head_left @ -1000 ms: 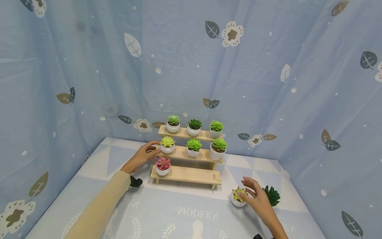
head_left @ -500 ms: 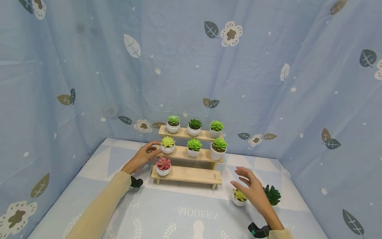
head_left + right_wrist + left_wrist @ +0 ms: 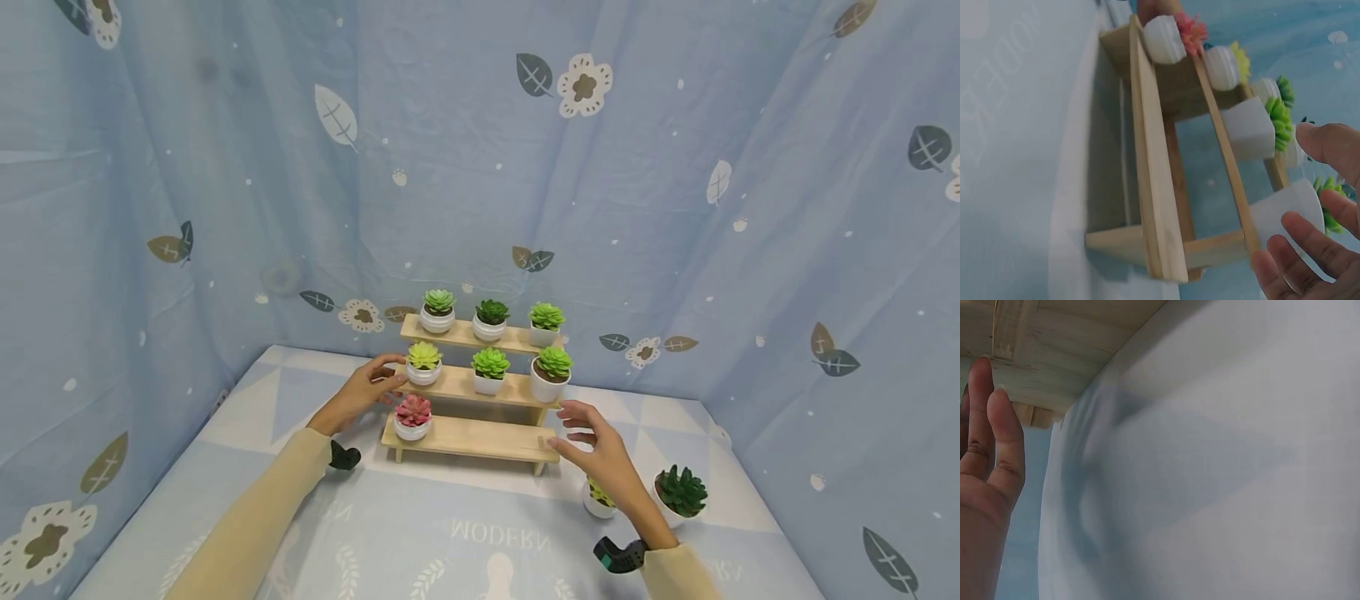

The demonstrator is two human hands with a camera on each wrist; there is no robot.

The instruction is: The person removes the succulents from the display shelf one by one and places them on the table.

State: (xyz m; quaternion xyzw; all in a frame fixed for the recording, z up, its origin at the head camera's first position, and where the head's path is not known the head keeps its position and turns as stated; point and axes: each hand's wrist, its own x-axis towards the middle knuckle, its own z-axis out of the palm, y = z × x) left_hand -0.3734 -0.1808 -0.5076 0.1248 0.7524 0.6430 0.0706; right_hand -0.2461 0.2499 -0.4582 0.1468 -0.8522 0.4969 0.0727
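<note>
A three-step wooden plant stand (image 3: 480, 437) bears several potted succulents in white pots. My left hand (image 3: 362, 392) is at its left end, beside the yellow-green succulent (image 3: 424, 356) and the red one (image 3: 413, 410). In the left wrist view, fingers (image 3: 1007, 437) extend loosely close to the wood; contact is unclear. At the stand's right end, my right hand (image 3: 596, 442) has spread, slightly bent fingers and holds nothing. The right wrist view shows it close to a large white pot (image 3: 1291, 209) on the middle step.
Partly behind my right wrist stand a small yellow-green succulent (image 3: 600, 498) and a dark green one (image 3: 681, 492) on the patterned tablecloth (image 3: 420, 525). The lowest step holds only the red plant at its left. Blue printed curtains (image 3: 465, 167) enclose the table.
My right hand has left the small yellow-green succulent on the table and moved left and up to the stand's right end. The left hand stays in place.
</note>
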